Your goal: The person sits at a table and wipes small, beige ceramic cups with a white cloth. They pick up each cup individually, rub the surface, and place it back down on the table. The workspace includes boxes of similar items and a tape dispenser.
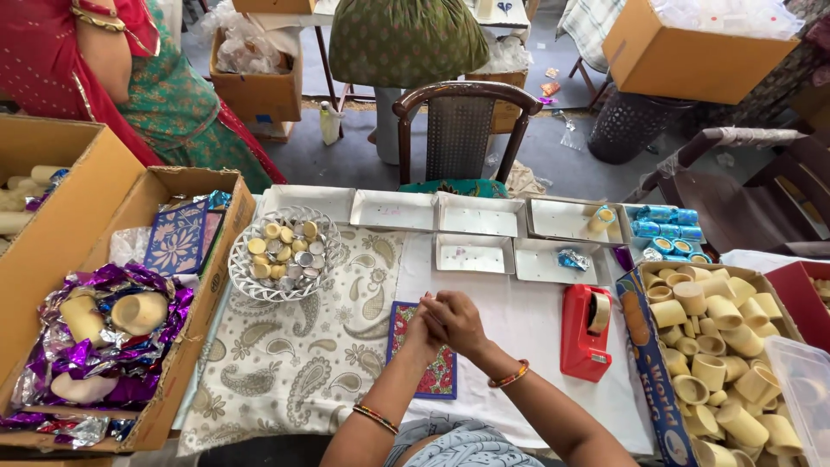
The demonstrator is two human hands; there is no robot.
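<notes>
My left hand (420, 332) and my right hand (456, 320) are clasped together over the near middle of the table, holding nothing that I can see. They hover above a small red and blue patterned card (437, 379) lying on the paisley cloth (294, 355). A red tape dispenser (586, 331) stands to the right of my right hand. A white lattice bowl (242, 275) with several small gold and silver discs sits to the upper left.
Several white trays (481, 216) line the far table edge. A box of cream cylinders (718, 346) is at right; blue rolls (666, 230) lie behind it. A cardboard box (203, 294) with purple foil and cups is at left. A chair (460, 130) and other people stand beyond.
</notes>
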